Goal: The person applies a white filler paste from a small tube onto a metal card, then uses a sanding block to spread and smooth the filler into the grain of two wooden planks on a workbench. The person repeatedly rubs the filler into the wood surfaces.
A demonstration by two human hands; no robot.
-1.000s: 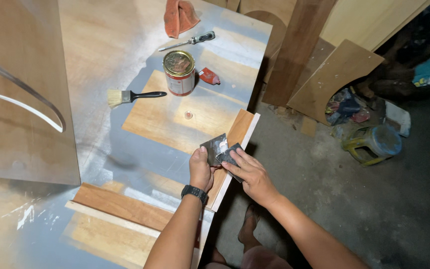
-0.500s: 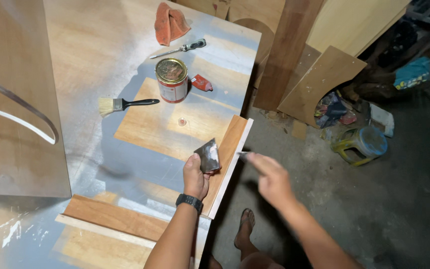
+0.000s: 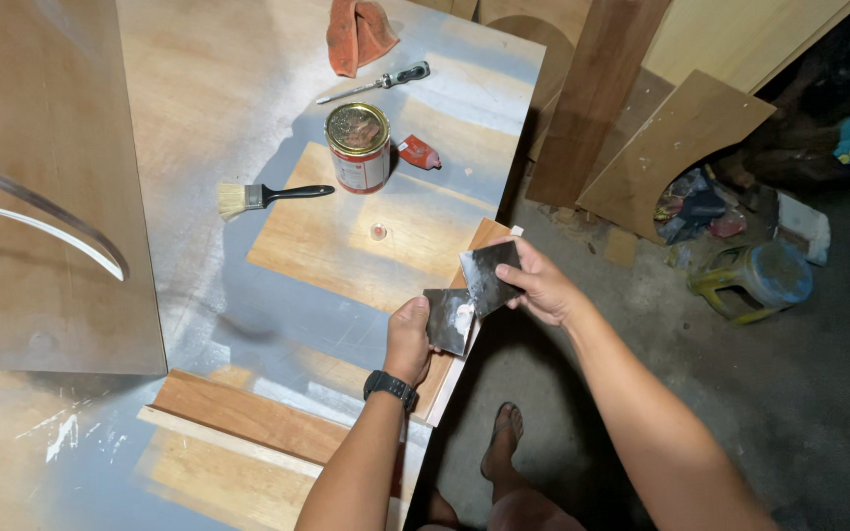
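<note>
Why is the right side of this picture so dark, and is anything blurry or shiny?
Head view: light falls on the table, which looks bright and sharp, while the floor at right sinks into shadow. The left hand and right hand are crisp, each holding a dark sheet; the tin can lid shows mild glare.

The right hand, away from the work half a second ago, is back beside the left hand, each now gripping a separate dark sheet.
</note>
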